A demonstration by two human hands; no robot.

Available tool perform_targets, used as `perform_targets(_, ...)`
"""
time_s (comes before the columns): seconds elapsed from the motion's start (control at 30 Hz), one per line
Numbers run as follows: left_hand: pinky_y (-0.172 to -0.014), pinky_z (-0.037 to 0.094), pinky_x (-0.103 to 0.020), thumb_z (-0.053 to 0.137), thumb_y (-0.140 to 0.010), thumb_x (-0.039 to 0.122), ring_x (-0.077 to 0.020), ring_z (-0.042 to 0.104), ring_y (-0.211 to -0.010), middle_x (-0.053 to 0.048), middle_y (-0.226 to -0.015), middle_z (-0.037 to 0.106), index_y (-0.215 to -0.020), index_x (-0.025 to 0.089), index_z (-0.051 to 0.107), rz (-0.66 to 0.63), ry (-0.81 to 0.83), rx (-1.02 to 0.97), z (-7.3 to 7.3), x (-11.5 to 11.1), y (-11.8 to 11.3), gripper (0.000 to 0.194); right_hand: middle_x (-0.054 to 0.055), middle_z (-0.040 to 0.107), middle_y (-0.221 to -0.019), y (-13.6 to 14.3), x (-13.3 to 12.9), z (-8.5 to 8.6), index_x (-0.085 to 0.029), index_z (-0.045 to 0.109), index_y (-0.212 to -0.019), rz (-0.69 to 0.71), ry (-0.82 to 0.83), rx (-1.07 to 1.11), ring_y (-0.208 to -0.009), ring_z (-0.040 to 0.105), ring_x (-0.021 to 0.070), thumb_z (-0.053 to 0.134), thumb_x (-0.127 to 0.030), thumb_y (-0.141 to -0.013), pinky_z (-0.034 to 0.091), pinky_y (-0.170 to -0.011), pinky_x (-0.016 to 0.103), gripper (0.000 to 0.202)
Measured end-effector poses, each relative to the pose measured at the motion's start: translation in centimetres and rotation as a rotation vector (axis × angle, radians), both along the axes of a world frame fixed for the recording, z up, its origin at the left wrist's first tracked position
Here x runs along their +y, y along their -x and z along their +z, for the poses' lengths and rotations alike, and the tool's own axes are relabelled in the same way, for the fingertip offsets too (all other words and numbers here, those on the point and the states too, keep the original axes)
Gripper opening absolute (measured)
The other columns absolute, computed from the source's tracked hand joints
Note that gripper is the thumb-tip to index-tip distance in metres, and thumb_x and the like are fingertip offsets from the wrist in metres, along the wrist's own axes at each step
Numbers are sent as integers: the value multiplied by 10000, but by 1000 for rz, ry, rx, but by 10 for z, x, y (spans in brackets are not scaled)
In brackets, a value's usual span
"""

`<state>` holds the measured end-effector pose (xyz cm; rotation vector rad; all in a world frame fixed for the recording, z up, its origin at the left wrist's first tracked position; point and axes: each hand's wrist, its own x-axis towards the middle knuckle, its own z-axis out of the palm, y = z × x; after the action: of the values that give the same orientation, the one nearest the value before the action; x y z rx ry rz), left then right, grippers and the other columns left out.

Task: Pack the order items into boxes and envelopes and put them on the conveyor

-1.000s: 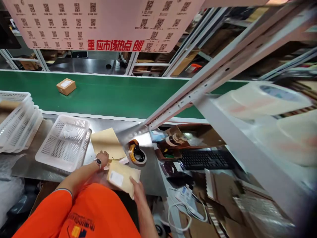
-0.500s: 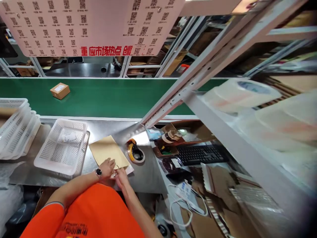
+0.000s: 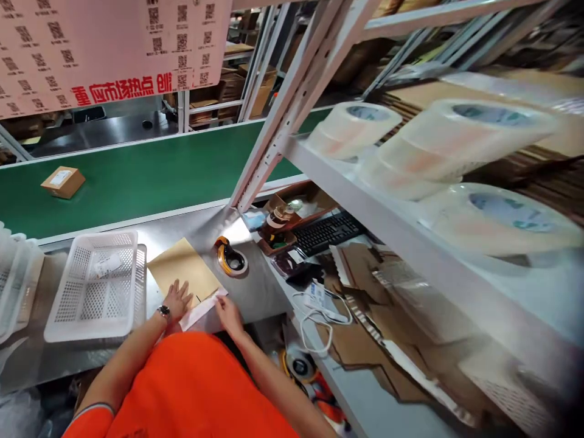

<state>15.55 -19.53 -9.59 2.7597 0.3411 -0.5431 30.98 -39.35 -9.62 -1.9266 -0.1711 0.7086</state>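
A flat tan envelope (image 3: 187, 267) lies at an angle on the metal table, with a white strip (image 3: 201, 308) along its near edge. My left hand (image 3: 177, 300), a watch on its wrist, rests with fingers spread on the envelope's lower left part. At the strip's right end, my right hand (image 3: 227, 309) has its fingers closed on the strip. A tape dispenser (image 3: 231, 258) lies just right of the envelope. To the left stands a white perforated basket (image 3: 93, 286) with a small white label inside.
Beyond the metal table (image 3: 260, 286) runs a green conveyor (image 3: 150, 176) carrying a small carton (image 3: 64, 182). Stacked baskets (image 3: 18, 274) stand at far left. A shelf (image 3: 347, 188) with tape rolls (image 3: 488, 146) juts in at right, above a keyboard (image 3: 326, 233) and cardboard pieces.
The view has swung right. My hands have moved apart: the left now lies spread on the envelope, the right is at the strip's right end. More of the white strip shows.
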Motion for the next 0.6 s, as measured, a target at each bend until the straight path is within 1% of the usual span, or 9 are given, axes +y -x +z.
perform_targets(0.07, -1339, 306, -707, 628, -1051, 264, -454, 217, -1735, -94, -1876, 309, -1645, 349, 601, -8, -32, 8, -8, 1, 0, 601, 125, 789, -1116, -11, -14, -4, -199, 801, -1044, -66, 74, -95, -1128, 690, 306, 734, -297, -815, 513, -1102, 426, 258)
perform_targets(0.1, -1334, 312, -714, 630, -1043, 230, -449, 223, -1734, -88, -1875, 313, -1644, 366, 598, -14, -44, 6, -11, 2, 0, 617, 129, 789, -1149, -17, -17, -6, -206, 806, -1068, -84, 103, -124, -1159, 682, 307, 728, -297, -830, 499, -1111, 410, 267)
perform_targets(0.17, -1324, 315, -735, 635, -1044, 214, -456, 231, -1731, -93, -1876, 309, -1635, 378, 601, -26, -55, 9, -12, 3, -1, 614, 119, 801, -1094, -28, -15, -11, -215, 824, -1026, -90, 144, -156, -1113, 691, 297, 727, -285, -844, 501, -1064, 381, 218)
perform_targets(0.23, -1319, 309, -748, 630, -1057, 211, -474, 232, -1728, -118, -1880, 288, -1626, 358, 612, -39, -62, 27, -9, 4, -3, 587, 101, 812, -1019, -36, -10, -15, -220, 836, -941, -82, 163, -173, -1014, 701, 277, 720, -272, -856, 506, -991, 363, 153)
perform_targets(0.3, -1322, 290, -759, 609, -1067, 190, -489, 212, -1731, -138, -1887, 257, -1617, 325, 622, -53, -75, 44, -3, 5, -6, 566, 87, 824, -1019, -39, -6, -17, -231, 843, -892, -77, 160, -198, -963, 701, 258, 707, -275, -873, 502, -952, 351, 144)
perform_targets(0.37, -1333, 248, -775, 600, -1061, 170, -492, 171, -1742, -137, -1896, 226, -1599, 301, 635, -90, -84, 51, 3, 7, -10, 554, 73, 835, -1040, -39, -5, -17, -247, 845, -865, -70, 140, -227, -953, 704, 247, 707, -295, -879, 501, -949, 342, 146)
perform_targets(0.43, -1339, 204, -797, 629, -1042, 185, -498, 130, -1748, -120, -1902, 211, -1585, 294, 646, -132, -79, 66, 10, 10, -16, 554, 64, 845, -1052, -38, -10, -15, -261, 844, -861, -64, 109, -251, -972, 715, 249, 713, -329, -875, 504, -965, 339, 149)
perform_targets(0.53, -1315, 205, -836, 707, -996, 256, -531, 111, -1741, -113, -1906, 203, -1606, 310, 632, -141, -63, 114, 18, 13, -27, 618, 76, 850, -979, -36, -32, -9, -251, 841, -904, -87, 86, -261, -970, 742, 278, 678, -399, -888, 516, -956, 363, 221)
perform_targets(0.6, -1293, 231, -852, 751, -966, 296, -561, 112, -1729, -132, -1903, 208, -1661, 312, 579, -130, -75, 138, 21, 13, -35, 716, 92, 840, -904, -37, -61, -5, -229, 839, -966, -140, 100, -256, -945, 752, 302, 609, -440, -925, 519, -937, 393, 315)
